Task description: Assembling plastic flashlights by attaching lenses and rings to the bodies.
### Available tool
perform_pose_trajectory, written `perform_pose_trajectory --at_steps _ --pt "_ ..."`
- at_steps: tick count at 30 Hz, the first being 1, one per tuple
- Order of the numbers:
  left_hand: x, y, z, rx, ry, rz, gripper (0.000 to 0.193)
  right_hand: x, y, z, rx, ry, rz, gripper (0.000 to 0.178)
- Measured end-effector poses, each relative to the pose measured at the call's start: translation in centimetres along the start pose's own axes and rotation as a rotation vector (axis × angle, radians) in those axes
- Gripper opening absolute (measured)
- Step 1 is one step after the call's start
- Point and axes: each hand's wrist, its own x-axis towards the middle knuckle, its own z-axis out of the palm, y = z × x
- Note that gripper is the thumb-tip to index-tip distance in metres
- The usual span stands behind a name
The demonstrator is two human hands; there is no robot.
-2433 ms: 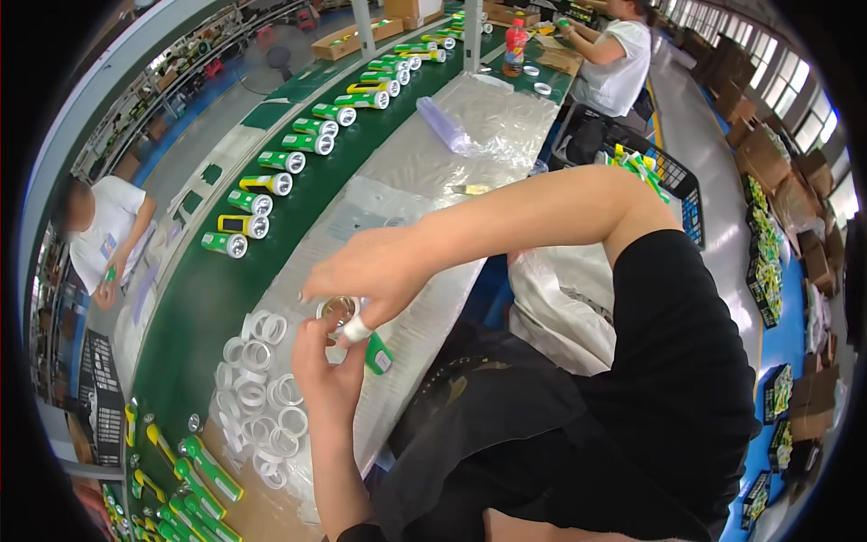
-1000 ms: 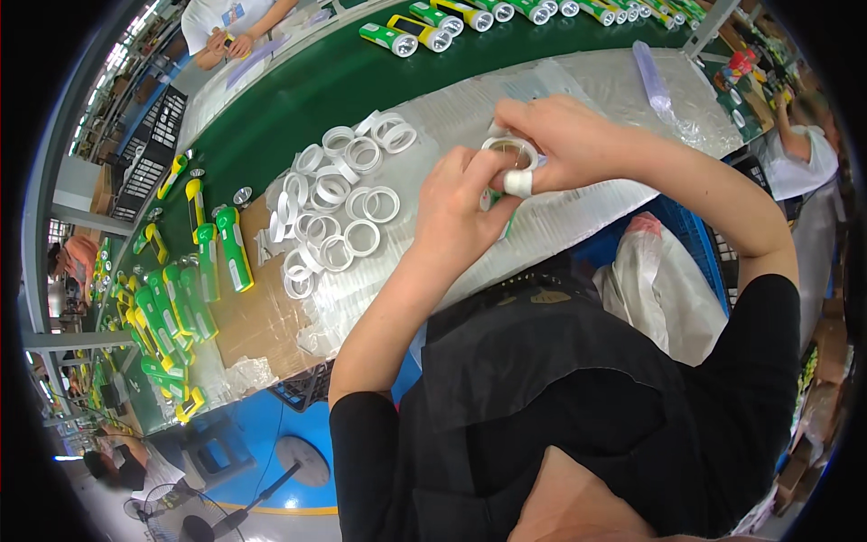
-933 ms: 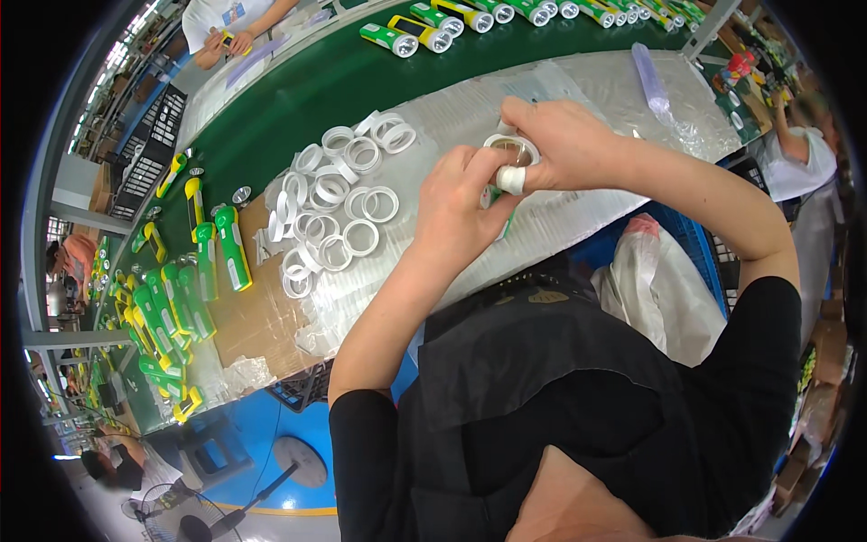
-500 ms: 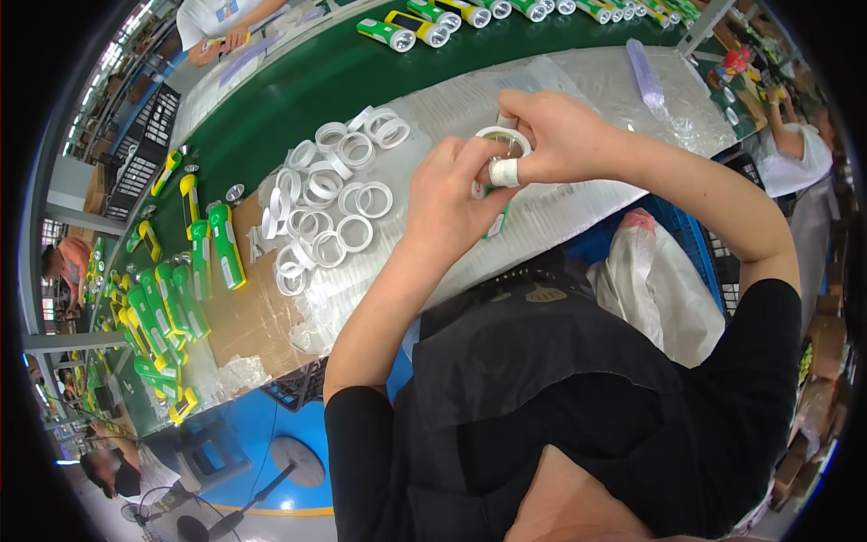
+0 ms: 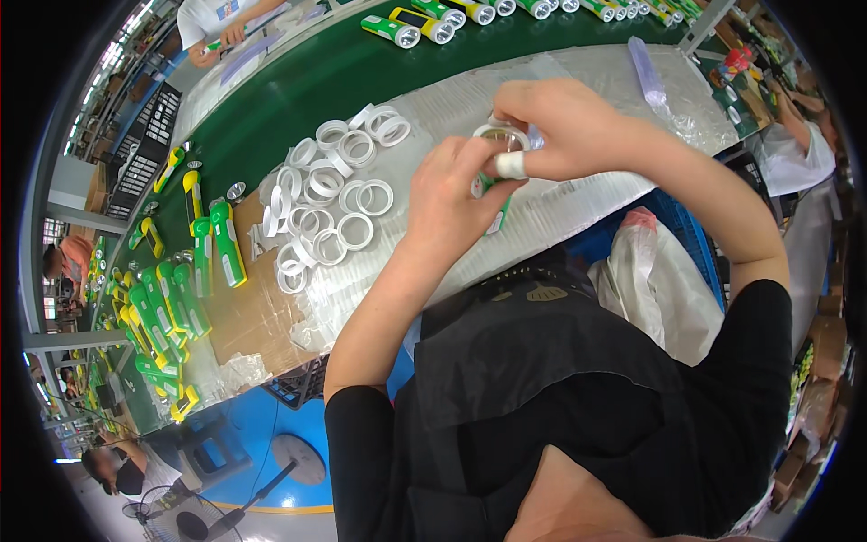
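Green flashlight in its curled fingers, the left hand is meeting the right hand, whose bent thumb and fingers are gripping the white head ring over the worktop; loose white rings are lying leftward.

No words or numbers can be made out; the held green flashlight bears a small pale label; similar pale patches mark green flashlights at the left; yellowish print lies on the black apron; blue print marks a co-worker's white shirt.
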Motion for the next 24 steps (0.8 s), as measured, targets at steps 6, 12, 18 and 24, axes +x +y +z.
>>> perform_pose_trajectory --at_steps 6,12,18,24 --pt "-1.4 -1.1 -1.2 -0.053 0.031 0.053 0.041 -3.6 0.8 8.1 0.593 0.285 0.22 0.065" --pt "-1.7 -0.1 -1.2 -0.683 0.065 -0.272 0.032 -4.5 -5.4 15.2 0.935 0.356 0.438 0.061" --pt "-0.6 2.9 -2.6 -1.06 -0.141 -0.273 0.033 -6.1 -4.6 12.5 1.905 -0.673 0.07 0.032" --pt "0.4 2.4 -3.2 -1.023 -0.054 -0.239 0.042 -4.4 -5.8 10.0 1.32 -0.117 0.33 0.035"
